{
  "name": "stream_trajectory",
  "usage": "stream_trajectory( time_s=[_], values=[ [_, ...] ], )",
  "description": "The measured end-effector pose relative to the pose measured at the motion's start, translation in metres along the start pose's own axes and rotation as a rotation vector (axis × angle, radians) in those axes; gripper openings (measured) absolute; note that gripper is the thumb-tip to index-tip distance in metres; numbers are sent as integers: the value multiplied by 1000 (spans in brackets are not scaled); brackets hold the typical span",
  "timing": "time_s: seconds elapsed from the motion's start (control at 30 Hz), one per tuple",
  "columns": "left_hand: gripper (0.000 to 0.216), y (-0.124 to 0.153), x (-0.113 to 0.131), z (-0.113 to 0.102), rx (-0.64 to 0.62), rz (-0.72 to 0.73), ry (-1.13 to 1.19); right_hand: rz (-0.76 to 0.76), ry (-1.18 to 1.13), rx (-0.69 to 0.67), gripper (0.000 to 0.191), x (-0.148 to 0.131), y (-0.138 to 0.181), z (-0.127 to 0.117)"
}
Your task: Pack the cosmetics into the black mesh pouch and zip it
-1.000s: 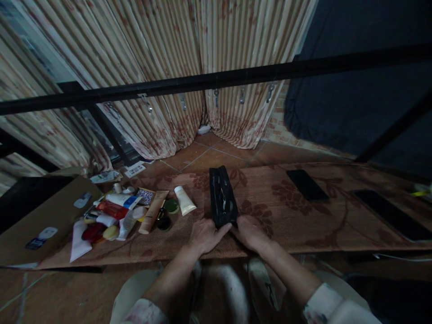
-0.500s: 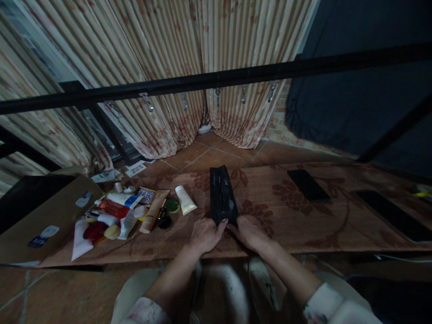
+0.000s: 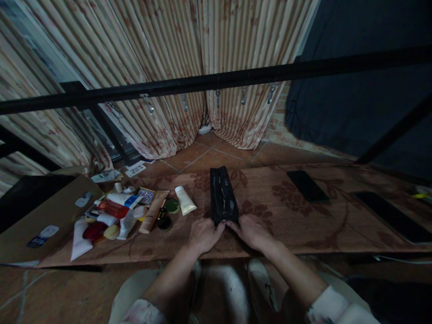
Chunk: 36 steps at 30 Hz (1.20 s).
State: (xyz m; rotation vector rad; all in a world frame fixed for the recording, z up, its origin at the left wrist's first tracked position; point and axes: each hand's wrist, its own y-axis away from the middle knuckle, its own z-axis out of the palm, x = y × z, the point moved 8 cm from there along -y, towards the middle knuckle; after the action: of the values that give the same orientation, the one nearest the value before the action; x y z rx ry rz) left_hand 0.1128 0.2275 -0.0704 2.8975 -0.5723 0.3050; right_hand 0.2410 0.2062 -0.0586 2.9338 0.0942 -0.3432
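A small black zippered pouch (image 3: 224, 195) lies lengthwise on the patterned cloth in front of me, its zipper running along the top. My left hand (image 3: 203, 236) grips the pouch's near left corner, thumb on the near end. At the near right corner my right hand (image 3: 252, 233) holds it the same way, thumb close to the other thumb. The fingertips are partly hidden by the pouch. A cream-coloured tube with a white cap (image 3: 185, 200) lies just left of the pouch, and a round green jar (image 3: 172, 205) sits beyond it.
Left of the jar lies a pile of cosmetics, with a tan tube (image 3: 154, 211) and a white-pink tube (image 3: 81, 240). A cardboard box (image 3: 60, 216) stands at the far left. Two dark flat phone-like slabs (image 3: 308, 186) (image 3: 393, 217) lie right. A black rail (image 3: 216, 81) crosses behind the table.
Both hands have shifted very slightly apart at the pouch's near end, which looks a little wider. The other things on the cloth have stayed put.
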Motion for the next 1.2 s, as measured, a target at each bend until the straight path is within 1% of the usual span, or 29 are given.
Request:
stream_trajectory(
  time_s=[0.17,0.33,0.63,0.77,0.93,1.2],
  values=[
    [53,2,-3,-11,103,-2,10,-29,14,43,59,-1,3,-6],
    [42,4,-5,-18,178,8,85,-22,25,59,62,-1,4,-8],
    [37,4,-4,-18,285,24,117,14,39,64,58,-3,3,-6],
    [38,3,-6,-16,302,8,127,23,39,78,56,-4,3,-5],
    [39,1,-5,-16,277,14,152,27,29,86,53,-6,4,-7],
    [42,1,-3,-17,284,35,158,31,17,79,57,-6,5,-7]
  ],
)
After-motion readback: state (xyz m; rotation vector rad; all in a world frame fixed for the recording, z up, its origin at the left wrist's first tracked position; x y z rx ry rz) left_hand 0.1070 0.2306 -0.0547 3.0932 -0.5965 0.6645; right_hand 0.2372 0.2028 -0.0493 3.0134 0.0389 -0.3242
